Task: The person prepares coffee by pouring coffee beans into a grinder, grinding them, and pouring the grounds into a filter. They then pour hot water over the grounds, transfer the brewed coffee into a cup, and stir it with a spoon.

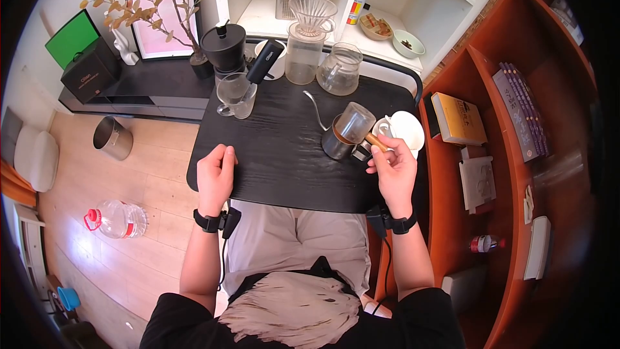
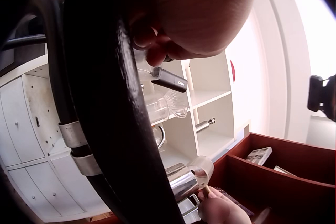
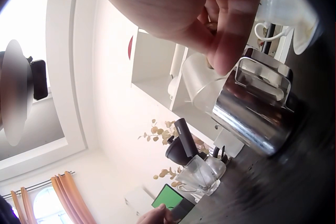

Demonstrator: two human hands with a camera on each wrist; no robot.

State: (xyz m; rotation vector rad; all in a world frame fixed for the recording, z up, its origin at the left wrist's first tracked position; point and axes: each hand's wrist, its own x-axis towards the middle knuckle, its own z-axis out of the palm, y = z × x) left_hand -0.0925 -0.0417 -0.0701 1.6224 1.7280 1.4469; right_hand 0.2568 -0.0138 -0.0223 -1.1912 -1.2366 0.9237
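Note:
My right hand [image 1: 392, 169] pinches the wooden handle [image 1: 377, 142] of a clear cup [image 1: 354, 121], which is tipped on its side over the mouth of a steel gooseneck kettle [image 1: 334, 143] on the black table [image 1: 284, 155]. The right wrist view shows the fingers [image 3: 226, 40] on the handle, with the clear cup [image 3: 202, 85] against the kettle [image 3: 252, 121]. My left hand [image 1: 216, 173] rests on the table near its front left edge, fingers loosely curled and holding nothing. In the left wrist view the left hand [image 2: 194, 14] sits above the table's rim [image 2: 105, 108].
A white cup on a saucer [image 1: 405, 130] stands right of the kettle. At the back are a glass server with a dripper [image 1: 305, 45], a glass jug [image 1: 340, 68], a black grinder [image 1: 224, 45] and a glass [image 1: 234, 95]. An orange bookshelf [image 1: 491, 90] stands on the right.

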